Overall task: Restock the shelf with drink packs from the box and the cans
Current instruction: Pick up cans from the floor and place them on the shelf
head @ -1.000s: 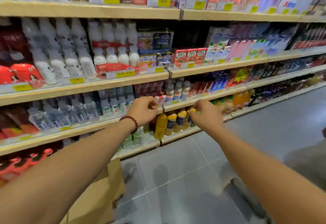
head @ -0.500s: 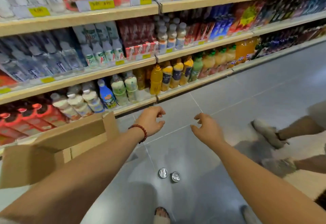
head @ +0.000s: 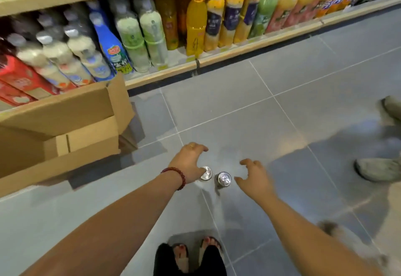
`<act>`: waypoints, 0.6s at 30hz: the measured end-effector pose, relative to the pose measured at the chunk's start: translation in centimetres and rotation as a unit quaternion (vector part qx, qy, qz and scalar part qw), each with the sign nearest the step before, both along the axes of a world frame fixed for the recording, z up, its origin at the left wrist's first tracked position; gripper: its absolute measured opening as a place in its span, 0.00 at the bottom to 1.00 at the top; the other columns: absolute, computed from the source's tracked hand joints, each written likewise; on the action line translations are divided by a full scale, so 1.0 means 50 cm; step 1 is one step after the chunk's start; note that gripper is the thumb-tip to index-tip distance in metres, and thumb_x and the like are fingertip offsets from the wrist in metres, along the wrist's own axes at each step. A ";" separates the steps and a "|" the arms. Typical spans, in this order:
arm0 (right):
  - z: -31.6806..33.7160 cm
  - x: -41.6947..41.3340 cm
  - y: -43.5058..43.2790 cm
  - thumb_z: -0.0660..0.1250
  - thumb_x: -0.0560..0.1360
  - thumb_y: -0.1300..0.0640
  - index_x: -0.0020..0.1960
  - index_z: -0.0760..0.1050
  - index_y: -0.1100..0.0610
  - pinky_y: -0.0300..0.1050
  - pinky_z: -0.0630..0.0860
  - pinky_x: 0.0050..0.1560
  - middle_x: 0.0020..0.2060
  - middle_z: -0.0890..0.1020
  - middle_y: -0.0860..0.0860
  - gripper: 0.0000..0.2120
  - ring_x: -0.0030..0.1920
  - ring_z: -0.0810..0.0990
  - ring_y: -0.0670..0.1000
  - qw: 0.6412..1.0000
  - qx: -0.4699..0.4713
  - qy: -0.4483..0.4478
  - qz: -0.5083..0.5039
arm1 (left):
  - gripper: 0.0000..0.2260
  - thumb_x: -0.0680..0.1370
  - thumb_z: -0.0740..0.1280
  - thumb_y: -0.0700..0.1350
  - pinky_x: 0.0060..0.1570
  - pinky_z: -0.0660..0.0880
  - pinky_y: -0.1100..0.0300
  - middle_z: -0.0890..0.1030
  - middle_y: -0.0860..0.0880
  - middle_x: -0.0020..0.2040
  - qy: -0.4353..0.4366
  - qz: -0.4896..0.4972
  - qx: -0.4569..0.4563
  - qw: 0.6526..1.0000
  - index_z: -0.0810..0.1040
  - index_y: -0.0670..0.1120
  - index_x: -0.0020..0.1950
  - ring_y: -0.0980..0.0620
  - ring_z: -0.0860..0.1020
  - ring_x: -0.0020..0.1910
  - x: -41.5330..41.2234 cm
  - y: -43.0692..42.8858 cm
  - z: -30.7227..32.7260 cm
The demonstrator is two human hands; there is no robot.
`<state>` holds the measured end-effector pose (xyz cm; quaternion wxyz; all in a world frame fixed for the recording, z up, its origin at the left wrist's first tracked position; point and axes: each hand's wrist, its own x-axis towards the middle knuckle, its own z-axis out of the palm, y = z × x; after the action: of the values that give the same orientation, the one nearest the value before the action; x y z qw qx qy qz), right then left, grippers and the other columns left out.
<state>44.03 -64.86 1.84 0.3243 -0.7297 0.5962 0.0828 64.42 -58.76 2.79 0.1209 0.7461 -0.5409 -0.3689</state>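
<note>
Hands spread, empty: left hand point(head: 188, 162), right hand point(head: 253, 178) flank two cans point(head: 224, 179) on grey tiled floor point(head: 303, 80); stocked shelf point(head: 249, 53) beyond.

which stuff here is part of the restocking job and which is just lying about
Job: left can and right can on the floor, open cardboard box, bottom shelf, left hand and right hand over the cans.
Just there: shelved bottles, red cartons, another person's shoes, wearer's sandalled feet.
</note>
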 end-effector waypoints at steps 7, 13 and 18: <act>-0.265 -0.011 0.026 0.71 0.68 0.53 0.68 0.66 0.49 0.48 0.74 0.54 0.63 0.71 0.54 0.30 0.61 0.74 0.56 1.000 0.017 0.012 0.011 | 0.31 0.70 0.71 0.43 0.68 0.63 0.56 0.64 0.45 0.71 0.004 -0.022 0.011 1.000 0.65 0.50 0.71 0.46 0.62 0.70 -0.036 0.026 -0.267; -0.412 0.009 0.013 0.75 0.65 0.49 0.73 0.59 0.46 0.50 0.72 0.58 0.71 0.62 0.53 0.41 0.69 0.65 0.57 0.998 0.034 0.037 0.042 | 0.36 0.68 0.73 0.43 0.68 0.65 0.49 0.57 0.45 0.74 -0.017 -0.061 0.035 0.997 0.61 0.54 0.72 0.44 0.57 0.72 -0.039 -0.002 -0.424; -0.479 0.021 0.007 0.73 0.66 0.51 0.72 0.60 0.48 0.50 0.75 0.55 0.67 0.65 0.53 0.37 0.66 0.67 0.57 0.994 0.023 0.070 0.078 | 0.36 0.68 0.71 0.39 0.67 0.67 0.47 0.55 0.44 0.75 -0.027 -0.081 0.059 0.995 0.60 0.55 0.72 0.43 0.55 0.73 -0.053 -0.018 -0.510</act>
<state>45.06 -64.49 -22.11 0.2910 -0.7589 0.5566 0.1721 61.75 -59.65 -22.73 0.0323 0.7155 -0.5797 -0.3884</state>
